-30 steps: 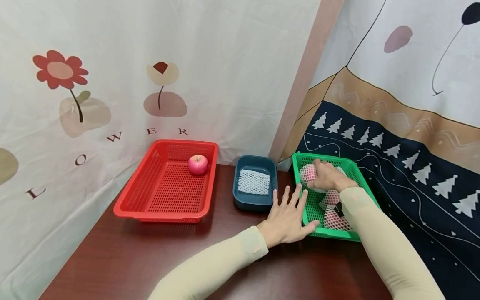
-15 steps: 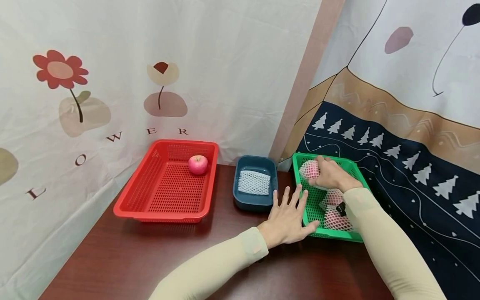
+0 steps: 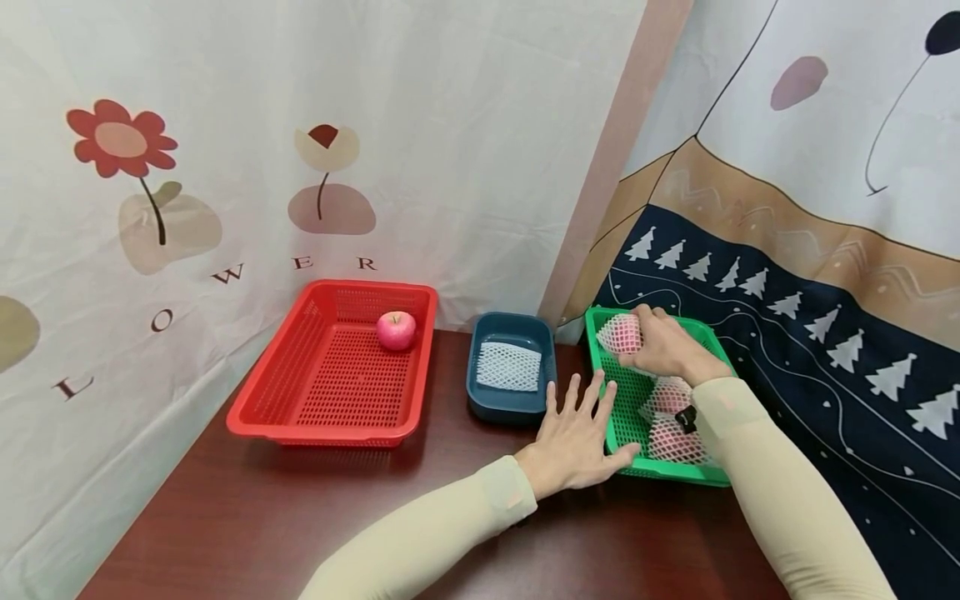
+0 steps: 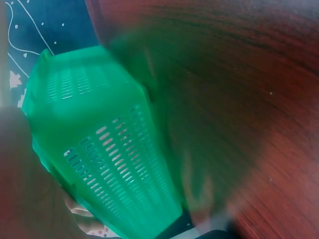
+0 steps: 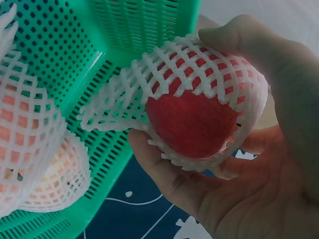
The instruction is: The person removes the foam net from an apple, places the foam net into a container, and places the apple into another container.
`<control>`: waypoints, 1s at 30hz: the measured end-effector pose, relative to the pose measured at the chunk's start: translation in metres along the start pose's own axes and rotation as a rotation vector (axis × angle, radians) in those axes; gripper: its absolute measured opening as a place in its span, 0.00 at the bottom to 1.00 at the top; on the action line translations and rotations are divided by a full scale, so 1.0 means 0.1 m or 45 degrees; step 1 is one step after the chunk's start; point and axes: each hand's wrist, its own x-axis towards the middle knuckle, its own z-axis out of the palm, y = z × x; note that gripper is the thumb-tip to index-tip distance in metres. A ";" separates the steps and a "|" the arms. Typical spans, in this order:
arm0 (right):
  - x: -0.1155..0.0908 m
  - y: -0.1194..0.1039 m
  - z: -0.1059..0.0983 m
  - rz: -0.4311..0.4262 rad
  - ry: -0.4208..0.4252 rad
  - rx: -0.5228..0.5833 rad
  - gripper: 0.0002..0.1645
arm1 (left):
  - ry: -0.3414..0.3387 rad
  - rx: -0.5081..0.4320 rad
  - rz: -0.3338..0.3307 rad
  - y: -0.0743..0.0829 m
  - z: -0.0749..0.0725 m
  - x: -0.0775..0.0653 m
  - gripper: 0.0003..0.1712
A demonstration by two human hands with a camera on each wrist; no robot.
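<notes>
My right hand grips a red apple in a white foam net over the back of the green basket. In the right wrist view, thumb and fingers curl round it, and bare red skin shows through a gap in the net. Several other netted apples lie toward the basket's front, partly hidden by my right forearm in the head view. My left hand is spread flat with straight fingers beside the basket's left side, its thumb right at the front rim. The left wrist view shows the basket's slotted wall.
Left of the green basket stands a dark blue tub with an off-white foam net in it. Farther left, a red basket holds one bare pink-red apple. Printed curtains hang behind the brown table.
My right hand, with the netted apple in its grip, has shifted slightly up and to the right in the head view. My left hand has stayed in place.
</notes>
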 end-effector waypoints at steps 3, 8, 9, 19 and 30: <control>-0.02 -0.02 -0.03 0.003 0.009 0.013 0.57 | 0.000 -0.002 0.002 0.00 0.00 0.00 0.59; -0.04 -0.05 -0.08 -0.013 0.032 0.011 0.58 | 0.004 0.001 0.005 -0.01 0.00 0.00 0.59; -0.04 -0.06 -0.08 -0.015 0.036 0.010 0.58 | 0.005 0.003 0.005 -0.01 0.00 0.00 0.59; -0.05 -0.11 -0.12 -0.017 0.053 -0.004 0.59 | 0.014 0.007 0.003 -0.02 -0.02 0.00 0.60; -0.10 -0.18 -0.12 -0.054 0.095 0.024 0.58 | 0.018 -0.016 0.028 -0.03 -0.03 -0.01 0.60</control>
